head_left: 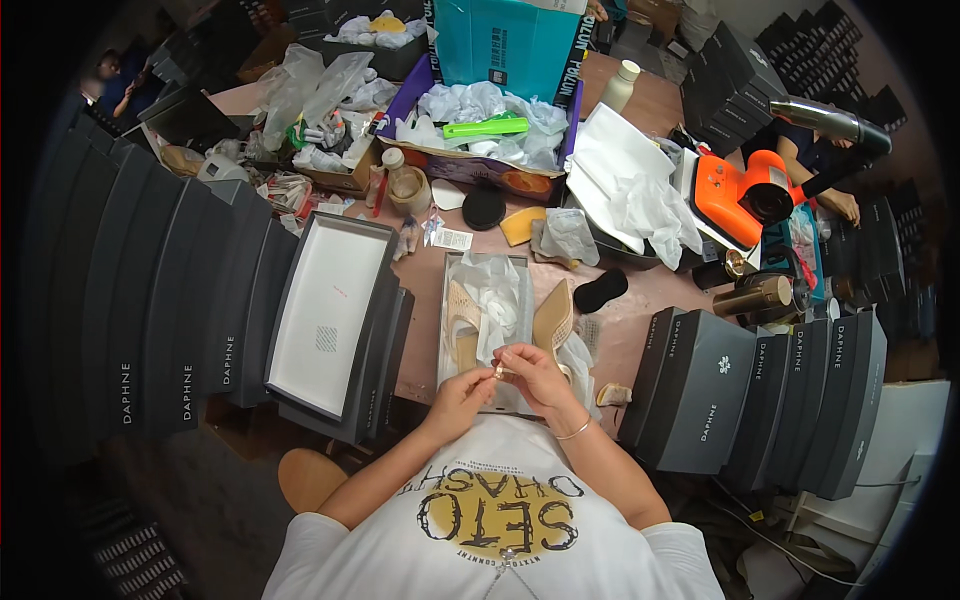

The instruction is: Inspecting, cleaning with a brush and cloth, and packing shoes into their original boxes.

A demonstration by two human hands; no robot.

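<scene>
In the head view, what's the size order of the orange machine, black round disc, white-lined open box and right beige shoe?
1. White-lined open box
2. Orange machine
3. Right beige shoe, partly hidden
4. Black round disc

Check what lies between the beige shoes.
In the head view, crumpled white tissue paper lies between the left shoe and right shoe, plus the box's right rim; the left hand and right hand cover the near end.

Shoe (459, 322), paper (494, 292) in shoebox (525, 283); second shoe (549, 318) seemingly beside; flanking: left box stack (172, 290), right box stack (695, 400).
</scene>
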